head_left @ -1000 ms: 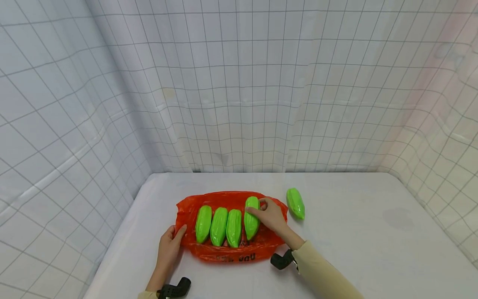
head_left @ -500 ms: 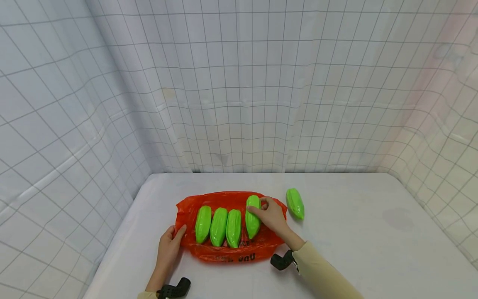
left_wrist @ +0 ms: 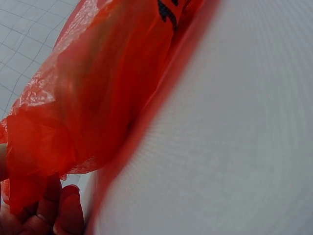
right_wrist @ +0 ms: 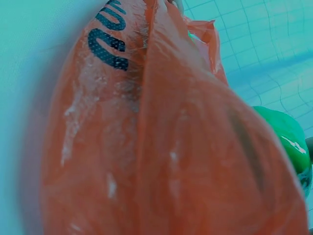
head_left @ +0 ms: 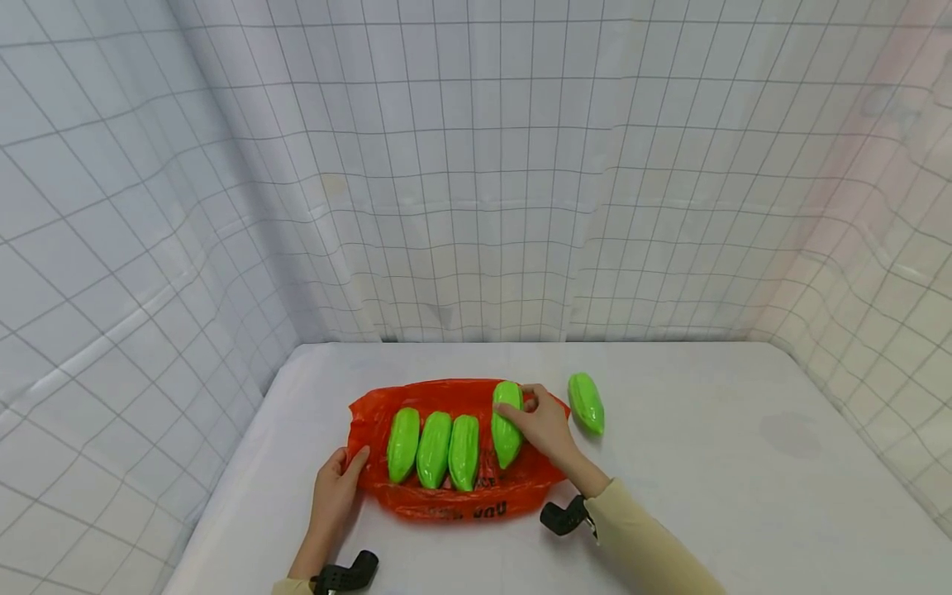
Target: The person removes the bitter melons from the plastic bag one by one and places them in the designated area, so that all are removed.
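Observation:
A red plastic bag [head_left: 461, 507] with black lettering lies spread on the table, its opening facing up. My left hand [head_left: 335, 489] pinches the bag's left edge; the left wrist view shows the thin red film [left_wrist: 107, 93] over its fingers [left_wrist: 71, 215]. Over the bag's right part, my right hand [head_left: 545, 428] holds a glossy, bright green, ridged, long fruit [head_left: 506, 450] between thumb and fingers, its far end tipped up. Three like it lie side by side inside: a left one [head_left: 403, 446], a middle one [head_left: 434, 451] and a right one [head_left: 464, 454].
Another green fruit [head_left: 586, 403] lies on the white table [head_left: 692, 463], just right of the bag. White grid-patterned curtains [head_left: 476, 207] hang behind and on both sides. Black camera mounts, a left one [head_left: 345, 576] and a right one [head_left: 563, 517], stick out from the wrists.
My right hand has moved the held fruit slightly away from me and to the right, opening the gap to the other three. My left hand stays at the bag's edge.

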Demonstrator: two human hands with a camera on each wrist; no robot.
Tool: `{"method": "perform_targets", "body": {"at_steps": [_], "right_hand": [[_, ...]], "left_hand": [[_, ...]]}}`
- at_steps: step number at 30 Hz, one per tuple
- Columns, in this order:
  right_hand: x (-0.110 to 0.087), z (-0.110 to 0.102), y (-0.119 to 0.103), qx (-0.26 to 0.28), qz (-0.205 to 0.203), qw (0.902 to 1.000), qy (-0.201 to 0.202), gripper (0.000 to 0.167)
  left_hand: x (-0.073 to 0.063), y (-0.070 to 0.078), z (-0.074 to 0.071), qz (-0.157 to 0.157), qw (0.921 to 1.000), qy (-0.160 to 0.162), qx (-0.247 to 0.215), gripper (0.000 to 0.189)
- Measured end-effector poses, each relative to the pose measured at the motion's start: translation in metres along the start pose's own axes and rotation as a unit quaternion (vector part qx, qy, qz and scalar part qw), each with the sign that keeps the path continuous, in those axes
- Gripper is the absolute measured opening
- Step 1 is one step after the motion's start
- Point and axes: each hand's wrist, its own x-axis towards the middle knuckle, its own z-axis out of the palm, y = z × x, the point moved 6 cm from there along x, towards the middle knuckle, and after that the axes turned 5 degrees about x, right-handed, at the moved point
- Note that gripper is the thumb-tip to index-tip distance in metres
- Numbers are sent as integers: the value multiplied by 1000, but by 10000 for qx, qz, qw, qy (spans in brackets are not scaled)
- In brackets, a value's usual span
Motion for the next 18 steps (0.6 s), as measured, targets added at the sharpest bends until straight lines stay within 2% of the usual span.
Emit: {"method": "perform_targets", "body": {"at_steps": [9,18], "right_hand": [[1,-3,-1,159,-136,9997,131,62],[2,-9,-3,169,-104,9994,301,65]], "left_hand": [[0,0,0,39,10000,30,27,37],[0,1,-1,30,10000,-30,69,38]]}}
